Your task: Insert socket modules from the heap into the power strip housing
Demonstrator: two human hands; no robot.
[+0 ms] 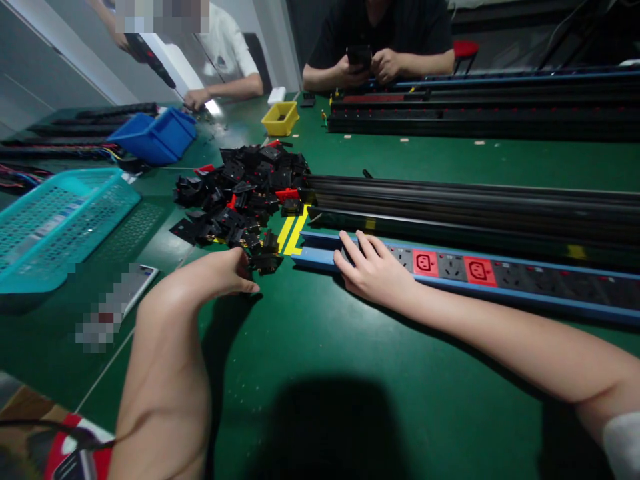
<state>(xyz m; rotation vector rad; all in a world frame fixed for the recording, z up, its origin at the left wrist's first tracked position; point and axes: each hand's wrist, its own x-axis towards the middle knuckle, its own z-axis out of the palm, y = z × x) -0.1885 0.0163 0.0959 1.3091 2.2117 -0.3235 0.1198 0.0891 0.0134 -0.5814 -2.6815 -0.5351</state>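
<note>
My left hand is at the near edge of a heap of black socket modules, some with red parts. Its thumb and curled fingers are apart beside a black socket module; the fingertips are partly hidden. My right hand lies across a blue power strip, its fingers reaching over to the far rail. Black sockets and two red sockets sit in the strip's channel to the right of that hand. At its left end the blue channel holds no sockets.
Long black rails lie behind the strip, with more black profiles farther back. To the left are a turquoise basket, a blue bin and a yellow bin. Across the table, one person holds a phone; another holds a tool.
</note>
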